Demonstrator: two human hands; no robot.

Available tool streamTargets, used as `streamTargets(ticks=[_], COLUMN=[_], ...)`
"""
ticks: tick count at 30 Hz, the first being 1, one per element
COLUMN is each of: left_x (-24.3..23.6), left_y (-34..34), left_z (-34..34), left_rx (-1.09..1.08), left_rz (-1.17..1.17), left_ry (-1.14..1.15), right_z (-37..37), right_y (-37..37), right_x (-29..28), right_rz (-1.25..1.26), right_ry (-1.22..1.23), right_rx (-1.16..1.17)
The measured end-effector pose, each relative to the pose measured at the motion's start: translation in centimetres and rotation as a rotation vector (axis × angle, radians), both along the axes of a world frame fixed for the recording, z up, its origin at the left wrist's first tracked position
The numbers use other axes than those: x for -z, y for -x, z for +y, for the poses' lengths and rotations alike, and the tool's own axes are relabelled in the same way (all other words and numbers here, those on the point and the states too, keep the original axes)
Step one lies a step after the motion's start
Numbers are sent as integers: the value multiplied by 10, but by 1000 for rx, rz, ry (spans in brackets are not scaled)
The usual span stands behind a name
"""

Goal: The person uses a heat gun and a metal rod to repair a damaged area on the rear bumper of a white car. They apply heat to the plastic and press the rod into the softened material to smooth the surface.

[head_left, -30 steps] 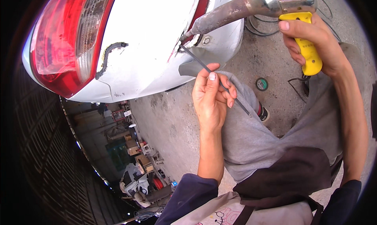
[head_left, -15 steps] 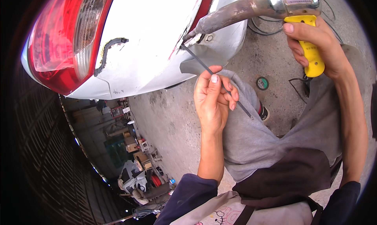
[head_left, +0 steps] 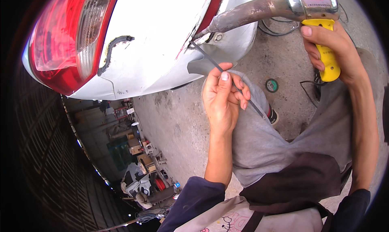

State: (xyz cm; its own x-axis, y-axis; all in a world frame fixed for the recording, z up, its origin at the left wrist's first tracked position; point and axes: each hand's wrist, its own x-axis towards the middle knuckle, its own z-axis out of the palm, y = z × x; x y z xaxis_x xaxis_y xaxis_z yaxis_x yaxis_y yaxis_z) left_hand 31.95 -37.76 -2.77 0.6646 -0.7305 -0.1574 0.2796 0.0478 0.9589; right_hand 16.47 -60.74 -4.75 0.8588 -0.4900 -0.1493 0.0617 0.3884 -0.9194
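My left hand (head_left: pixel 223 96) pinches a thin dark plastic welding rod (head_left: pixel 208 58) between thumb and fingers. The rod's upper tip meets the white car bumper (head_left: pixel 154 66) at a damaged, darkened spot, and its free end hangs over my leg. My right hand (head_left: pixel 334 45) is closed round the yellow handle of a hot-air gun (head_left: pixel 279 5). The gun's long discoloured metal nozzle slants down left, its narrow end right by the rod's tip. Left of there, a black weld bead (head_left: pixel 115 52) curves across the bumper near the red-and-clear tail light (head_left: pixel 60 33).
A loose grey flap (head_left: pixel 206 62) hangs below the worked spot. On the concrete floor lie a green-and-black roll of tape (head_left: pixel 272 85), a can (head_left: pixel 272 115) by my leg, and dark cables (head_left: pixel 275 29). Boxes and clutter (head_left: pixel 142 163) stand at lower left.
The hot-air gun and my right hand have shifted slightly right. My left hand, with the rod, has also moved a little right; the rod's tip stays at the bumper.
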Motion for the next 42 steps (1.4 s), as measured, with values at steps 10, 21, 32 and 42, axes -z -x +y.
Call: streamTargets(ticks=[10, 21, 32, 42], left_x=[4, 10, 14, 13], left_y=[2, 0, 0, 0], left_z=[0, -3, -2, -5], left_rx=[-1, 3, 1, 3], left_rz=[7, -16, -17, -18], left_ry=[5, 23, 26, 25], right_z=[5, 1, 3, -2], right_y=[-1, -4, -9, -6], right_x=[-4, 3, 3, 6], right_rz=[10, -13, -30, -21], right_ry=[-12, 4, -16, -3], right_rx=[12, -37, -41, -40])
